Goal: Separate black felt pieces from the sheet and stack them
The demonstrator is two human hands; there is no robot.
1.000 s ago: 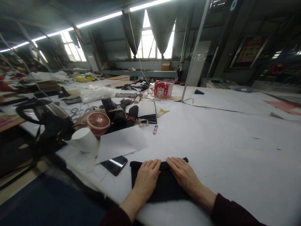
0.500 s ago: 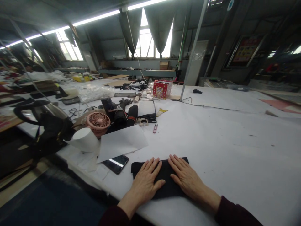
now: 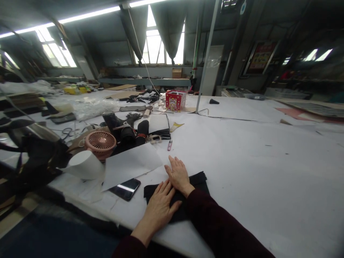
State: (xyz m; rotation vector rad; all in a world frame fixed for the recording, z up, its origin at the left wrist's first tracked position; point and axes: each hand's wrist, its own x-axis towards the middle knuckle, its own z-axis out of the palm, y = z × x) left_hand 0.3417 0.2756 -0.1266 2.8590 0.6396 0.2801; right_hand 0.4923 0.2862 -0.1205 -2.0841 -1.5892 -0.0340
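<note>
A folded piece of black fabric (image 3: 199, 180) lies on the white table near its front edge. My left hand (image 3: 159, 204) rests flat on the left part of the fabric, fingers stretched out. My right hand (image 3: 178, 175) is open and reaches past the fabric's far edge, its wrist beside my left fingertips; nothing shows in it. Beyond my right fingers lie small pink-handled thread snips (image 3: 169, 145). Left of the fabric, a black smartphone (image 3: 127, 189) is partly covered by a sheet of white paper (image 3: 131, 163). My right sleeve hides part of the fabric.
A pink fan (image 3: 101, 143), a roll of white paper (image 3: 85, 165) and an electric kettle (image 3: 40, 132) crowd the left side. Farther back are a stack of black-edged pieces (image 3: 159, 123), a red box (image 3: 175, 100) and a metal pole (image 3: 206, 53). White table surface (image 3: 258, 179) extends right.
My right hand has lifted off the fabric's right side and moved left and forward, past its far edge. My left hand stays on the fabric. The view has turned slightly right.
</note>
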